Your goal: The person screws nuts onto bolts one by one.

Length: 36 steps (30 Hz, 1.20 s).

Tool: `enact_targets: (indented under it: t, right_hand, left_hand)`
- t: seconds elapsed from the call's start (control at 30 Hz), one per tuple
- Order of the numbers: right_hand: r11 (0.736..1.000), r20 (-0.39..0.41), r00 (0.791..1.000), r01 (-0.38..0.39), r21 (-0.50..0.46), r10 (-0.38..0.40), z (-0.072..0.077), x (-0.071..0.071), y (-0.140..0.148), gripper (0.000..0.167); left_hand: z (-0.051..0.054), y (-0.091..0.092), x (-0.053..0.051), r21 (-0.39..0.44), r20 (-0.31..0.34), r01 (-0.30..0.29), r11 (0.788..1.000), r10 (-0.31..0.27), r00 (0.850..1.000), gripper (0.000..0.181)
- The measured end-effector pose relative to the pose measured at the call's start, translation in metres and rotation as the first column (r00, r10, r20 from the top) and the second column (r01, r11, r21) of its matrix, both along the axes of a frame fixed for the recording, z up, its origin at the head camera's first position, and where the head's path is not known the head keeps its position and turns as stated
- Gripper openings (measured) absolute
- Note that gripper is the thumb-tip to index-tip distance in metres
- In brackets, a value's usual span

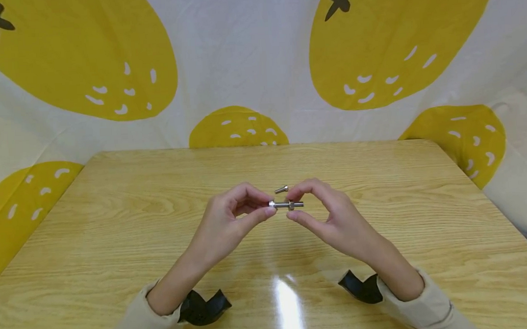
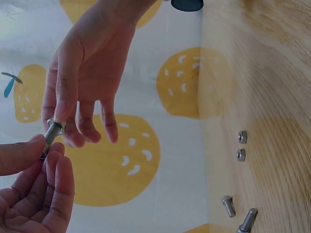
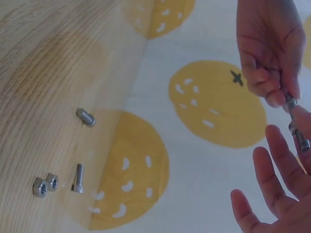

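Steel bolt [image 1: 282, 205] with a hex nut [image 1: 291, 205] on its shank is held level between both hands, above the middle of the wooden table [image 1: 129, 229]. Left hand [image 1: 228, 222]: thumb and index finger pinch the bolt at its head; in the left wrist view the other fingers are bent loosely beside it. Right hand [image 1: 336, 219]: thumb and index finger grip the nut from opposite sides, remaining fingers spread away from the metal. Nut sits partway along the shank, apart from the head, with the bolt's free end protruding past it toward the right.

Loose hardware, wrist views: two hex nuts, a larger nut [image 3: 40, 187] and a smaller nut [image 3: 52, 181], near each other on the tabletop; two more bolts, a short bolt [image 3: 77, 178] beside the nuts and a second bolt [image 3: 86, 117] farther off. Head view shows one loose bolt [image 1: 281, 189], lying just beyond the held assembly as seen there.

Surroundings: beige sleeves [image 1: 139, 314] on both forearms; black wrist mount [image 1: 203, 308] at the left cuff, matching mount [image 1: 361, 287] at the right. White cloth [image 1: 240, 47] printed with yellow fruit hangs behind the table. Bright reflection on the near tabletop.
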State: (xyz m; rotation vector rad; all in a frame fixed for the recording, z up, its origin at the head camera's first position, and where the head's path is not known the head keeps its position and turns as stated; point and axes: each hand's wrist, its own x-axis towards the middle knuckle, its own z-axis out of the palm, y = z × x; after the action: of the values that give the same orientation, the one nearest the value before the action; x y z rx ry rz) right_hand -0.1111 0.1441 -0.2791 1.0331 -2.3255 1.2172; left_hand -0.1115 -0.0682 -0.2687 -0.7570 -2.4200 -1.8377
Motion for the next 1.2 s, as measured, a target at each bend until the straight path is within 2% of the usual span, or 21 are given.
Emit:
enact_targets:
  t: [0.13, 0.3, 0.4, 0.5, 0.57, 0.67, 0.9, 1.1, 1.2]
  right_hand:
    - [1.0, 0.008, 1.0, 0.01, 0.0, -0.01, -0.0007, 0.0002, 0.0002, 0.023]
    - [0.999, 0.067, 0.997, 0.041, 0.031, -0.043, -0.0009, 0.0001, -0.0006, 0.006]
    - [0.997, 0.092, 0.994, 0.057, 0.054, -0.062, -0.0003, -0.0003, -0.0011, 0.013]
    - [0.995, 0.118, 0.99, 0.072, 0.066, -0.08, 0.0006, 0.0008, -0.0008, 0.012]
    - [0.996, 0.129, 0.989, 0.069, 0.056, -0.076, 0.0011, 0.0018, -0.0004, 0.022]
    - [0.999, 0.11, 0.993, 0.045, 0.024, -0.047, 0.0015, 0.0022, -0.0002, 0.034]
    - [1.0, 0.033, 0.999, 0.001, -0.013, 0.0, -0.0006, 0.0001, -0.0012, 0.025]
    - [1.0, 0.062, 0.998, 0.029, 0.009, -0.03, -0.0016, 0.0002, -0.002, 0.004]
    - [0.998, 0.09, 0.994, 0.055, 0.036, -0.059, -0.0005, 0.0001, -0.0014, 0.008]
  left_hand:
    - [-0.0002, 0.0, 0.0001, 0.001, 0.005, -0.001, 1.0, 0.001, 1.0, 0.012]
    - [-0.0003, 0.0, 0.0002, 0.006, 0.001, 0.005, 1.0, -0.005, 1.0, 0.012]
    - [-0.0004, 0.0001, 0.0003, 0.009, 0.0, 0.01, 1.0, -0.01, 1.0, 0.012]
    - [-0.0005, 0.0001, 0.0003, 0.01, 0.003, 0.008, 1.0, -0.008, 1.0, 0.012]
    - [-0.0006, 0.0, 0.0002, 0.008, 0.005, 0.006, 1.0, -0.006, 1.0, 0.012]
    - [-0.0006, 0.0, 0.0001, 0.009, 0.006, 0.005, 1.0, -0.005, 1.0, 0.011]
    - [-0.0006, 0.0001, 0.0003, 0.012, -0.001, 0.005, 1.0, -0.005, 1.0, 0.011]
    - [-0.0005, 0.0006, 0.0007, 0.019, -0.01, 0.013, 1.0, -0.013, 1.0, 0.011]
    - [-0.0005, 0.0011, 0.0008, 0.016, -0.007, 0.015, 1.0, -0.015, 1.0, 0.012]
